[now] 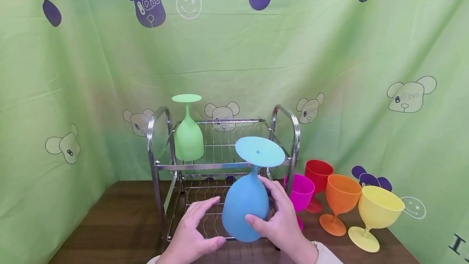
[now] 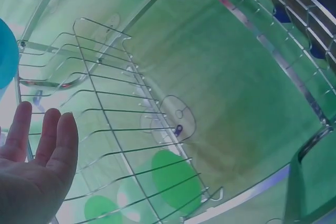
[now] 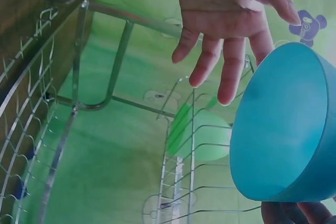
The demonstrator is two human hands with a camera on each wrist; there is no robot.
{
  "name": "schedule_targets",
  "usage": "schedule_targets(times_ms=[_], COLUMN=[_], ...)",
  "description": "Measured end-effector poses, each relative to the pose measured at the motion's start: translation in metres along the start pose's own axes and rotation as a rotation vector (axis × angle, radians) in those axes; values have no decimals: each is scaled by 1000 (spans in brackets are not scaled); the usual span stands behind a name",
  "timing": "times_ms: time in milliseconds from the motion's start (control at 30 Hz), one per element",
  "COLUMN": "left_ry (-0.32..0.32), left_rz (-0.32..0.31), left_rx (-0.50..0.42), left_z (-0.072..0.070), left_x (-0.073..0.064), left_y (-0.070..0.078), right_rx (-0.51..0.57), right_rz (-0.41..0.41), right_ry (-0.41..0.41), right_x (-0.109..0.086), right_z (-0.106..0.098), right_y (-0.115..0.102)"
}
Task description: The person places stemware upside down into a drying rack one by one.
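A blue plastic goblet (image 1: 245,207), upside down with its round foot up, is in front of the rack and slightly tilted. My right hand (image 1: 283,219) holds it by the bowl, thumb on the near side and fingers round the right. To its left my left hand (image 1: 194,227) is spread, thumb and fingers apart, with a gap to the bowl. The right wrist view shows the goblet's open mouth (image 3: 281,129) and the left hand (image 3: 226,30) beside it. A green goblet (image 1: 188,139) stands inverted on the upper tier at the left.
The two-tier metal dish rack (image 1: 216,166) stands on a brown wooden table (image 1: 124,211). To its right are upright goblets: magenta (image 1: 302,192), red (image 1: 318,174), orange (image 1: 342,194) and yellow (image 1: 381,207). A green printed cloth (image 1: 234,52) hangs behind and at both sides.
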State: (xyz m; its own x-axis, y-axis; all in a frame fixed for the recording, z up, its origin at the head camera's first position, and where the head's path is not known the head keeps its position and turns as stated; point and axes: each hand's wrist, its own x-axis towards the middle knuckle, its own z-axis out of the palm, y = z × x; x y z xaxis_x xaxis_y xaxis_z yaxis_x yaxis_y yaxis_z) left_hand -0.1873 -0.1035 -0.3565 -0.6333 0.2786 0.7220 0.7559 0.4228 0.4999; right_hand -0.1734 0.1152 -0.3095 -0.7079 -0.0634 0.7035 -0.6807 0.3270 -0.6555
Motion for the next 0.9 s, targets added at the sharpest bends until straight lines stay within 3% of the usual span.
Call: schedule_targets(times_ms=[100, 233, 333, 433, 500, 667, 800, 900], left_ry=[19, 51, 101, 210, 318, 564, 669, 705], left_rz=[39, 39, 84, 159, 201, 235, 238, 173], left_rx=[14, 0, 5, 34, 59, 80, 90, 88], left_z=[0, 0, -2, -7, -12, -26, -34, -39], left_x=[6, 13, 14, 12, 11, 7, 3, 0], left_y=[2, 6, 4, -2, -8, -24, -36, -40], right_rx=[9, 27, 41, 51, 62, 119, 151, 135], right_rz=[-23, -47, -98, -146, -152, -36, 66, 89], right_ry=[-11, -37, -40, -18, 2, 20, 45, 64], right_x=[11, 22, 31, 43, 52, 82, 109, 129], right_z=[0, -1, -2, -5, -8, -16, -24, -26], right_y=[-3, -9, -14, -20, -25, -43, -57, -63])
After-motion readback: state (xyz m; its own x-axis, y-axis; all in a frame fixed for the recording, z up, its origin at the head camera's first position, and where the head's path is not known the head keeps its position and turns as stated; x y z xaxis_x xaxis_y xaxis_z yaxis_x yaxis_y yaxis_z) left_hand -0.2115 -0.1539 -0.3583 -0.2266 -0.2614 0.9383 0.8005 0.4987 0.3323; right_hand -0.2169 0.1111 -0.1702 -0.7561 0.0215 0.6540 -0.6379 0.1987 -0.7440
